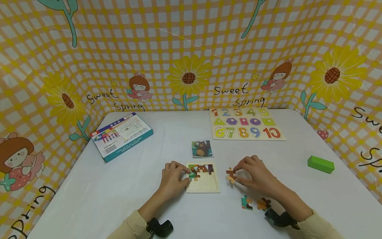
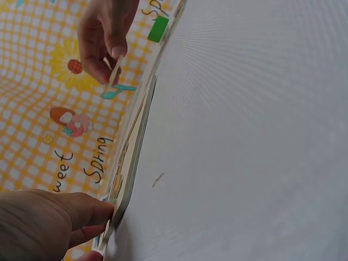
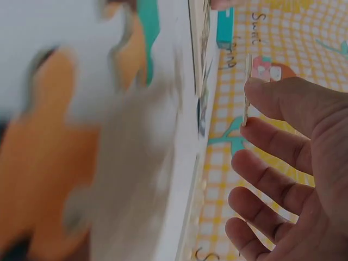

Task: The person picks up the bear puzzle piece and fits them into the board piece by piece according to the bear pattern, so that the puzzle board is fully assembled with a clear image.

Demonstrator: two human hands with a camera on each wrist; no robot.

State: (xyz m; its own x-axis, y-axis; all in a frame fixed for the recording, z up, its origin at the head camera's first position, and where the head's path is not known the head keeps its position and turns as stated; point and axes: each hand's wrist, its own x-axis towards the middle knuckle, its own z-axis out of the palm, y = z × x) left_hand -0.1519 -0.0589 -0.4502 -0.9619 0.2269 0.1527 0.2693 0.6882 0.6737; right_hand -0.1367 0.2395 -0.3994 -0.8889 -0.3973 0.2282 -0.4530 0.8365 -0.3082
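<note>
My left hand (image 1: 174,177) holds the left edge of a small wooden puzzle tray (image 1: 206,186), thumb and fingertips at its rim. Several fitted pieces fill the tray's upper part and show a bear's head (image 1: 202,168); bare wood shows below. To the right of the tray, my right hand (image 1: 256,172) pinches a brown jigsaw piece (image 1: 230,175) between thumb and index finger. Seen edge-on in the right wrist view, that piece (image 3: 247,89) is thin and upright, the other fingers spread loosely. Two loose jigsaw pieces, one teal (image 1: 246,202) and one brown-orange (image 1: 264,203), lie below the right hand.
Just behind the tray lies a bear picture card (image 1: 202,148). A number-and-shape board (image 1: 247,124) stands at the back right, a beaded-boxes carton (image 1: 122,136) at the back left. Far right sits a green block (image 1: 320,164). Checked cloth (image 1: 161,43) surrounds the white table (image 1: 119,199).
</note>
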